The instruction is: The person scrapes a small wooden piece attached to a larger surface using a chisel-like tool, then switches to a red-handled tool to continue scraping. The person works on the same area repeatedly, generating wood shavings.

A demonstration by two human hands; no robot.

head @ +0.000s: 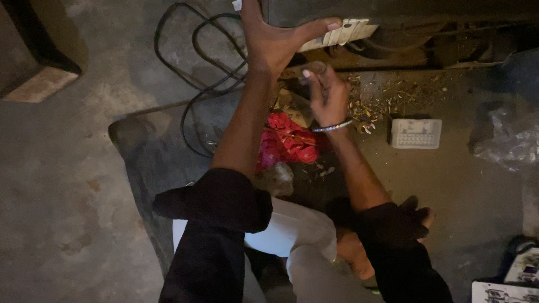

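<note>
Here, crumpled red wrapper point(287, 143) (glossy), beneath hands

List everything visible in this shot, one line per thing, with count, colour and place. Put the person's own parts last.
Crumpled red plastic wrapper: one, red, on the floor between the forearms.
Black cable: looped, black, on the floor upper left.
Small white ribbed plastic box: one, white, on the floor at right.
Row of white keys or switches: one row, white, top centre on a dark machine edge.
Dry debris: scattered, brownish, above the box.
Clear plastic bag: one, translucent, far right.
Concrete floor: grey, throughout.
Silver bangle: one, on the right wrist.
Left hand: open, reaching up to the white row.
Right hand: fingers pinched together above the debris; what it holds cannot be told.
</note>
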